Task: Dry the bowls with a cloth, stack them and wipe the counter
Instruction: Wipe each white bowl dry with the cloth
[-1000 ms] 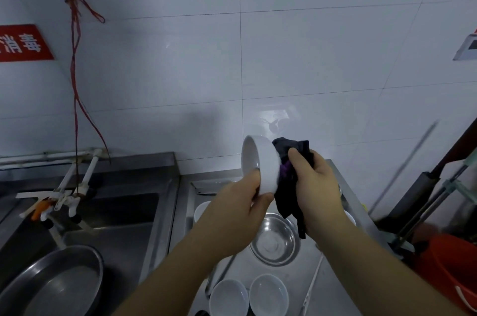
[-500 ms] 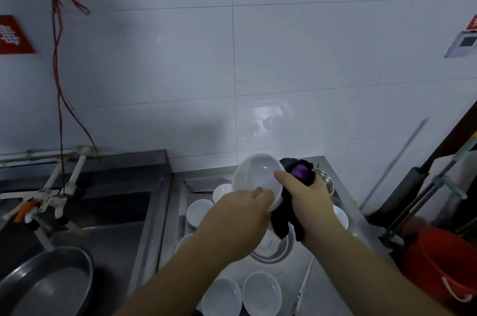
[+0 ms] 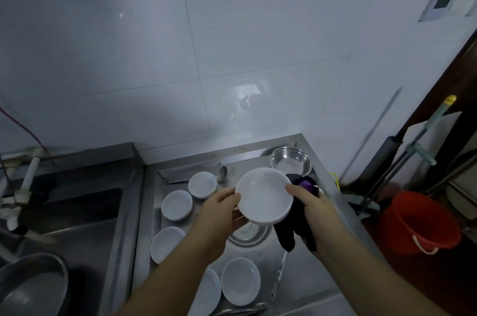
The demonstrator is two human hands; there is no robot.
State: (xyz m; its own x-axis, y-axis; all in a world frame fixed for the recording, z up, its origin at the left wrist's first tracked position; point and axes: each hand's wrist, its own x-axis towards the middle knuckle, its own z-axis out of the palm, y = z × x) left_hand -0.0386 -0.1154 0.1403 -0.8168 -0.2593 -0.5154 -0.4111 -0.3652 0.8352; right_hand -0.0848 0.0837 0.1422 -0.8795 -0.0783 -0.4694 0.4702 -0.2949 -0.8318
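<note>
White wall tiles back a steel counter (image 3: 333, 186) strewn with small white bowls (image 3: 177, 205). Left hand (image 3: 219, 215) pinches the rim of a shallow white ceramic bowl (image 3: 264, 195) held above it; right hand (image 3: 313, 208) grips a dark cloth (image 3: 291, 228) against the opposite edge. Wet glaze could slip and drop it onto dishes below.

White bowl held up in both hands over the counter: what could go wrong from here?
The white bowl is held only at its rim by the left hand and right hand; it could slip onto the steel bowl below. The dark cloth hangs loose and might snag nearby bowls.
</note>
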